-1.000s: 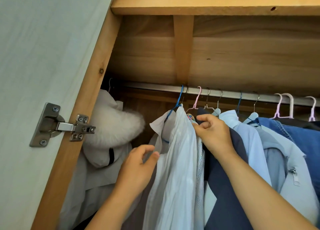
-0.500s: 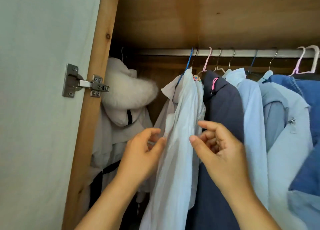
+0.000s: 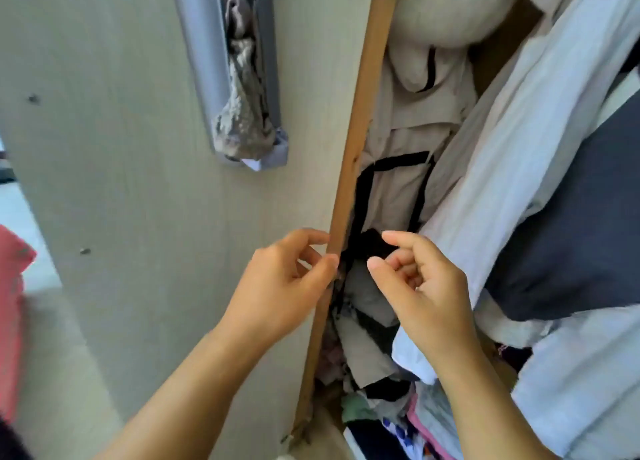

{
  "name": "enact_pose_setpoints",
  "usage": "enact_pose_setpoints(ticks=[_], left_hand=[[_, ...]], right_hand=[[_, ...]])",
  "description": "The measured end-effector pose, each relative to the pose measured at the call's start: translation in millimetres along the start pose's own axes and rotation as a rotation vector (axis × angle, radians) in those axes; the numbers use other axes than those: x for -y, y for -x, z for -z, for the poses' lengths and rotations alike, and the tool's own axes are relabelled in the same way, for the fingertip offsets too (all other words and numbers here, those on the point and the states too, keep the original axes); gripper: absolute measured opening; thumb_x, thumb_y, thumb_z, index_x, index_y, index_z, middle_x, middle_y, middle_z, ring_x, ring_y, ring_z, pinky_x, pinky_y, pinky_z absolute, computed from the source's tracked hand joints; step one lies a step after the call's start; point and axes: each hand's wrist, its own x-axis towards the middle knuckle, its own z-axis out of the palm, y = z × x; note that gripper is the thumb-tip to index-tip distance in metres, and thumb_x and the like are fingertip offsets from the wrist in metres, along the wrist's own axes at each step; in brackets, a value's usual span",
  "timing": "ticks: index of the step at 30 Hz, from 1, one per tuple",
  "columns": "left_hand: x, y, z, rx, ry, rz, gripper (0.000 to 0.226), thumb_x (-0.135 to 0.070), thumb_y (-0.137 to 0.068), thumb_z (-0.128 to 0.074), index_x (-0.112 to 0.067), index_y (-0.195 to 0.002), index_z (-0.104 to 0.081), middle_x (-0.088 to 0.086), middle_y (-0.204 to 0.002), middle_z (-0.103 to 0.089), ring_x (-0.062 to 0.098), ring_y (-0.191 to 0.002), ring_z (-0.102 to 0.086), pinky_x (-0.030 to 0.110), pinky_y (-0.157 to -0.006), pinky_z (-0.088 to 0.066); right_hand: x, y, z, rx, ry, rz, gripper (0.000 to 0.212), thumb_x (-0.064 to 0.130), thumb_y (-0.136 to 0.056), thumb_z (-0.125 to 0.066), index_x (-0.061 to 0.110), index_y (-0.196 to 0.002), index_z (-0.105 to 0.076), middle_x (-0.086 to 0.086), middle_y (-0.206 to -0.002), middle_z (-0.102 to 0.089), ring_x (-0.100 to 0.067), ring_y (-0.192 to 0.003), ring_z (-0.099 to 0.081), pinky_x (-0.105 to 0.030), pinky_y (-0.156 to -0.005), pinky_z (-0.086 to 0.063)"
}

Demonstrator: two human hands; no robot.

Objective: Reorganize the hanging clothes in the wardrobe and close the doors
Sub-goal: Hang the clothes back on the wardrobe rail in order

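The wardrobe [image 3: 360,141] stands open, packed: a beige coat [image 3: 401,168] with black trim hangs far left, pale blue shirts [image 3: 526,120] and a navy garment [image 3: 568,238] crowd the right, loose clothes heaped [image 3: 377,390] below. Left hand [image 3: 280,286] and right hand [image 3: 426,286] hover in front, fingers loosely curled, holding nothing. On the door [image 3: 138,217], a grey pocket [image 3: 214,61] holds a crumpled cloth [image 3: 242,113].

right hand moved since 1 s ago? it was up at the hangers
Yes. The right hand has come down the white shirt, from its collar under the rail to well below, level with the beige coat's lower black trim. Its fingers are loosely curled, holding nothing.
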Motion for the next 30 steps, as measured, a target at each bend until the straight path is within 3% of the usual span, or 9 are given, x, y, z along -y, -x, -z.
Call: enact_pose_setpoints(ticks=[4, 8, 14, 17, 19, 22, 26, 30], left_hand=[[31.8, 55.1, 38.2, -0.038, -0.127, 0.148, 0.024, -0.037, -0.088, -0.058, -0.032, -0.111, -0.059, -0.016, -0.076, -0.063, -0.003, -0.068, -0.061, 0.014, -0.057, -0.047], [58.6, 103.7, 71.7, -0.118, -0.232, 0.269, 0.028, -0.04, -0.086, -0.057, -0.031, -0.112, -0.06, -0.014, -0.084, -0.064, -0.001, -0.07, -0.063, 0.024, -0.069, -0.051], [89.9, 165.6, 125.5, -0.287, -0.342, 0.441, 0.029, -0.035, -0.086, -0.06, -0.028, -0.114, -0.061, -0.015, -0.089, -0.064, -0.008, -0.067, -0.058, 0.017, -0.068, -0.047], [108.7, 196.6, 157.9, -0.416, -0.379, 0.55, 0.028, -0.033, -0.085, -0.062, -0.026, -0.112, -0.063, -0.013, -0.09, -0.065, 0.0, -0.072, -0.062, 0.028, -0.08, -0.052], [118.9, 213.4, 176.0, -0.498, -0.386, 0.599, 0.036, -0.04, -0.079, -0.06, -0.024, -0.111, -0.064, -0.015, -0.087, -0.065, 0.001, -0.071, -0.061, 0.029, -0.08, -0.052], [137.2, 246.1, 207.5, -0.628, -0.405, 0.672, 0.043, -0.041, -0.073, -0.054, -0.022, -0.111, -0.065, -0.016, -0.082, -0.063, -0.001, -0.065, -0.057, 0.024, -0.074, -0.049], [153.7, 291.2, 249.0, -0.809, -0.445, 0.798, 0.027, -0.032, -0.083, -0.064, -0.024, -0.109, -0.065, -0.013, -0.085, -0.063, -0.004, -0.064, -0.054, 0.01, -0.065, -0.042], [153.7, 344.4, 287.0, -1.053, -0.455, 0.938, 0.029, -0.035, -0.081, -0.065, -0.025, -0.108, -0.065, -0.008, -0.089, -0.065, 0.001, -0.062, -0.054, 0.027, -0.065, -0.05]], right_hand=[[4.8, 47.1, -42.5, 0.159, -0.088, -0.034, 0.026, 0.024, -0.083, -0.069, 0.024, -0.108, -0.063, 0.008, -0.075, -0.059, -0.009, -0.067, -0.054, -0.014, -0.061, -0.048], [14.8, 86.3, -88.0, 0.335, -0.136, -0.045, 0.03, 0.024, -0.083, -0.069, 0.021, -0.112, -0.063, 0.005, -0.077, -0.06, -0.01, -0.069, -0.055, -0.013, -0.061, -0.046], [34.0, 113.4, -155.7, 0.604, -0.168, 0.051, 0.038, 0.035, -0.082, -0.068, 0.023, -0.117, -0.06, 0.004, -0.082, -0.059, -0.014, -0.073, -0.056, -0.027, -0.066, -0.052], [47.9, 121.1, -201.0, 0.761, -0.217, 0.099, 0.039, 0.034, -0.08, -0.068, 0.023, -0.117, -0.059, 0.005, -0.082, -0.058, -0.014, -0.073, -0.055, -0.029, -0.068, -0.052], [59.5, 125.2, -228.4, 0.825, -0.257, 0.14, 0.039, 0.035, -0.08, -0.07, 0.023, -0.116, -0.06, 0.005, -0.082, -0.058, -0.013, -0.072, -0.054, -0.027, -0.067, -0.05], [84.1, 137.1, -281.6, 0.946, -0.34, 0.197, 0.042, 0.037, -0.075, -0.067, 0.024, -0.114, -0.061, 0.006, -0.081, -0.058, -0.014, -0.07, -0.053, -0.026, -0.067, -0.048], [124.9, 162.4, -353.4, 1.105, -0.459, 0.297, 0.042, 0.037, -0.073, -0.069, 0.024, -0.113, -0.062, 0.011, -0.079, -0.057, -0.01, -0.068, -0.053, -0.022, -0.065, -0.047], [179.1, 204.5, -419.5, 1.331, -0.614, 0.403, 0.042, 0.035, -0.071, -0.069, 0.025, -0.111, -0.062, 0.01, -0.078, -0.058, -0.006, -0.066, -0.051, -0.014, -0.063, -0.043]])
